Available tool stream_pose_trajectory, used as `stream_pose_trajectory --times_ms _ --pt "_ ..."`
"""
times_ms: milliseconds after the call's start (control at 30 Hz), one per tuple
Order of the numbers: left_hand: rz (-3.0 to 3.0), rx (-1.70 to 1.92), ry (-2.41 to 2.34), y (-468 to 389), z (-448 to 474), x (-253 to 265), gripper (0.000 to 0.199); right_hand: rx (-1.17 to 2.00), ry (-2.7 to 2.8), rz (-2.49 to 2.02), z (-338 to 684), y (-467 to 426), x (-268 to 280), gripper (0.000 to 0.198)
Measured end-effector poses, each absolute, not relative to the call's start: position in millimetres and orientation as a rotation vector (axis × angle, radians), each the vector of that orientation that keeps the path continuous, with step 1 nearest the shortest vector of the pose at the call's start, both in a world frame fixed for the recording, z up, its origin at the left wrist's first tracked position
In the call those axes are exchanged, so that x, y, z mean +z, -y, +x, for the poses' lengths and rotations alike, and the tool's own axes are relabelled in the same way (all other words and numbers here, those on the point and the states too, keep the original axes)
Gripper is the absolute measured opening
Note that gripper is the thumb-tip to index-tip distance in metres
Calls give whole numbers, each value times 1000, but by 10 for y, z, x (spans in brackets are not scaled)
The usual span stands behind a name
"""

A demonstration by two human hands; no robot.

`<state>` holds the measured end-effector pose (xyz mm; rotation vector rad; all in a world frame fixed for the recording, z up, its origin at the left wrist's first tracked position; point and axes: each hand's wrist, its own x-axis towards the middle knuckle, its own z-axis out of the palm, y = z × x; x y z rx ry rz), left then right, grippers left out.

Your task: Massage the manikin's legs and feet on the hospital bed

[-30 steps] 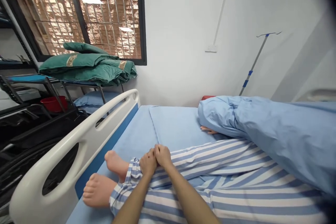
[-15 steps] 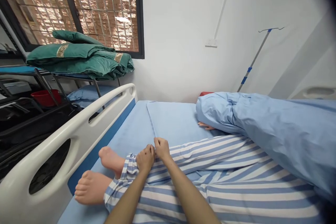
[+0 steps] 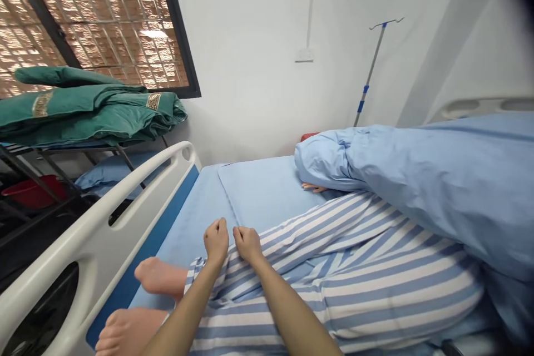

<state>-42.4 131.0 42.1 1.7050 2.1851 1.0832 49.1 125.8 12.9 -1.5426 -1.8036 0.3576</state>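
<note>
Blue-and-white striped trousers (image 3: pixel 375 295) cover the legs of a manikin lying on the bed. My left hand (image 3: pixel 216 241) is closed at the far trouser leg, above the ankle, and seems to pinch its fabric. Just to the right, my right hand (image 3: pixel 247 243) is also closed on the upper edge of that same leg; its fingertips are hidden. A small gap separates the two fists. Bare manikin feet, the far foot (image 3: pixel 161 276) and the near foot (image 3: pixel 127 331), stick out of the cuffs at the left.
A white bed end board (image 3: pixel 94 222) stands left of the feet. A blue quilt (image 3: pixel 417 172) is folded back over the upper body, with manikin fingers (image 3: pixel 314 187) showing beneath. Light-blue sheet (image 3: pixel 267 183) lies beyond the legs. Green bedding (image 3: pixel 95 111) and an IV pole (image 3: pixel 371 69) are behind.
My left hand has risen and moved away from the ankle, apart from my right hand. The far trouser leg's fabric has shifted with the hands. The view has swung right.
</note>
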Motion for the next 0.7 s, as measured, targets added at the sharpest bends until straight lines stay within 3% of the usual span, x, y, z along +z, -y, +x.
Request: stream_pose_trajectory --times_ms 333,567,700 --pt "1723 768 -2223 -1186 -208 -18 44 398 1709 -1537 489 -1265 111 48" --pt "1613 845 -2181 -1175 -249 90 42 309 1858 -1504 571 -1297 366 44" --pt "1552 1034 -2061 -1197 -290 77 46 369 1756 -1491 672 -1301 236 47"
